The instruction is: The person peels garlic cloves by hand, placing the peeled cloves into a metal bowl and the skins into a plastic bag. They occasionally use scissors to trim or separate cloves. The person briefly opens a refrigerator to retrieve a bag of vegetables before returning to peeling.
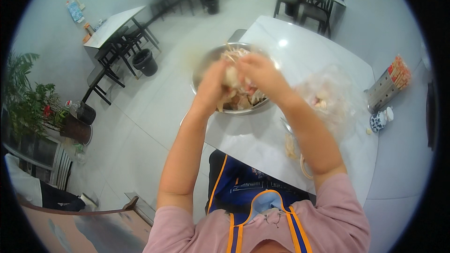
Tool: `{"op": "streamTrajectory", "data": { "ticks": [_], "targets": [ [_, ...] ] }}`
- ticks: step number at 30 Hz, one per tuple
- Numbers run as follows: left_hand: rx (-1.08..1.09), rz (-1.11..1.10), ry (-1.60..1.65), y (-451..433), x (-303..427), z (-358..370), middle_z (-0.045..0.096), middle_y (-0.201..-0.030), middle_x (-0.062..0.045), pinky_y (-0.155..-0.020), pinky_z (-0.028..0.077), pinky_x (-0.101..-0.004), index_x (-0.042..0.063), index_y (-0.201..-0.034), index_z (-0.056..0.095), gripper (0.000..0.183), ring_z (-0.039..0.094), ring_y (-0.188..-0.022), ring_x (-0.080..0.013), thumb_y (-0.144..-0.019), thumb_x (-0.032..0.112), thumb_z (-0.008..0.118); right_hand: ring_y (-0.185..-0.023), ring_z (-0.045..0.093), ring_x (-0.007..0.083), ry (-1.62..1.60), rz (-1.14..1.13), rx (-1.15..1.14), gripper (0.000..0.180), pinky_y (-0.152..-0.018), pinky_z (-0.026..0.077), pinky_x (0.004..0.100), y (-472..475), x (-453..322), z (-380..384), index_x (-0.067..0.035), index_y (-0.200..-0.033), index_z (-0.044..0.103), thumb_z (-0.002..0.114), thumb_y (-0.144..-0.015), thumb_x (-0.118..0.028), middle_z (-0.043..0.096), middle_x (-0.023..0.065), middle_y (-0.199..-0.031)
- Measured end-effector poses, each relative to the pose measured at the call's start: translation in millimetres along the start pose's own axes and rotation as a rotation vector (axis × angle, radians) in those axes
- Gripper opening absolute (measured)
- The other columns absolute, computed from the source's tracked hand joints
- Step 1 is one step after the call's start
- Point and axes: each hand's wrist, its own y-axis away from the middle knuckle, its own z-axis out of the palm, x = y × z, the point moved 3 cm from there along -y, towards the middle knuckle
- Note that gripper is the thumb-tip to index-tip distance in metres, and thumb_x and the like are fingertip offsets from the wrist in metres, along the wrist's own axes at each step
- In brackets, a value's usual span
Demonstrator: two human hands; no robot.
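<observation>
Both my hands are raised over a wide stainless-steel bowl (242, 113) at the table's left edge. Between them is a pale, rounded garlic bulb (231, 76), blurred by motion. My left hand (215, 79) grips its left side, while the fingers of my right hand (258, 72) close on it from the right; the fingertips are partly hidden. Dry stalks and papery skins (242, 103) fill much of the bowl. To the right of my right forearm lies a clear plastic bag (334, 88) with several peeled-looking cloves (320, 102) visible in it.
A metal tool with a cream loop handle (305, 168) lies partly under my right forearm, beside a scrap of skin (290, 147). A chopstick holder (381, 89) and blue-and-white jar (378, 122) stand by the wall. A person's legs (58, 196) show at lower left.
</observation>
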Motion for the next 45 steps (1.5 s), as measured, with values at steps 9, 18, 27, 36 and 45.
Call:
{"op": "streamTrajectory", "data": {
  "ticks": [9, 18, 27, 36, 45],
  "targets": [
    [0.122, 0.232, -0.312, 8.6, -0.7, 8.8, 0.051, -0.1, -0.003, -0.062, 0.041, -0.0216, 0.008, -0.114, 0.048, 0.04, 0.05, -0.079, -0.009, -0.092, 0.039, 0.038, -0.046, 0.053, 0.0095, 0.338, -0.19, 0.133, 0.024, -0.042, 0.042, 0.0206, 0.8, 11.9, 9.3, -0.001, -0.078, 0.055, 0.052, -0.086, -0.023, 0.055, 0.0037, -0.065],
    [0.051, 0.19, 0.135, 14.1, 3.6, 9.4, 0.055, -0.087, -0.008, -0.061, 0.043, -0.024, 0.003, -0.111, 0.048, 0.038, 0.051, -0.07, -0.0116, -0.093, 0.035, 0.038, -0.047, 0.05, 0.0073, -0.11, 0.011, 0.035, 0.024, -0.041, 0.041, 0.0205, 3.1, 16.3, 6.6, -0.001, -0.09, 0.058, 0.045, -0.089, -0.021, 0.055, 0.003, -0.07],
    [0.13, 0.194, 0.071, 13.6, 5.2, 0.4, 0.053, -0.088, -0.007, -0.062, 0.043, -0.0256, 0.005, -0.11, 0.048, 0.036, 0.05, -0.074, -0.0133, -0.093, 0.035, 0.039, -0.061, 0.051, 0.0091, -0.397, 0.074, 0.178, 0.025, -0.051, 0.045, 0.0234, -2.1, 7.8, -15.6, 0.001, -0.093, 0.058, 0.056, -0.076, -0.016, 0.057, 0.0048, -0.079],
    [0.2, 0.179, -0.032, 12.7, 6.4, 1.1, 0.051, -0.088, -0.006, -0.061, 0.04, -0.0234, 0.004, -0.111, 0.048, 0.039, 0.046, -0.071, -0.011, -0.093, 0.037, 0.038, -0.067, 0.056, 0.0152, 0.352, -0.101, 0.063, 0.023, -0.062, 0.045, 0.0274, 5.6, 2.5, 4.6, -0.002, -0.082, 0.066, 0.064, -0.075, -0.024, 0.062, 0.0087, -0.079],
    [0.079, 0.114, 0.481, 9.0, 1.4, -19.9, 0.052, -0.078, -0.006, -0.051, 0.036, -0.0246, 0.004, -0.1, 0.052, 0.036, 0.041, -0.053, -0.0131, -0.091, 0.037, 0.04, -0.061, 0.056, 0.0138, 0.383, -0.008, 0.115, 0.027, -0.055, 0.044, 0.0272, 1.3, 21.9, -4.4, 0.0, -0.08, 0.065, 0.062, -0.078, -0.026, 0.062, 0.0061, -0.071]
  ]
}}
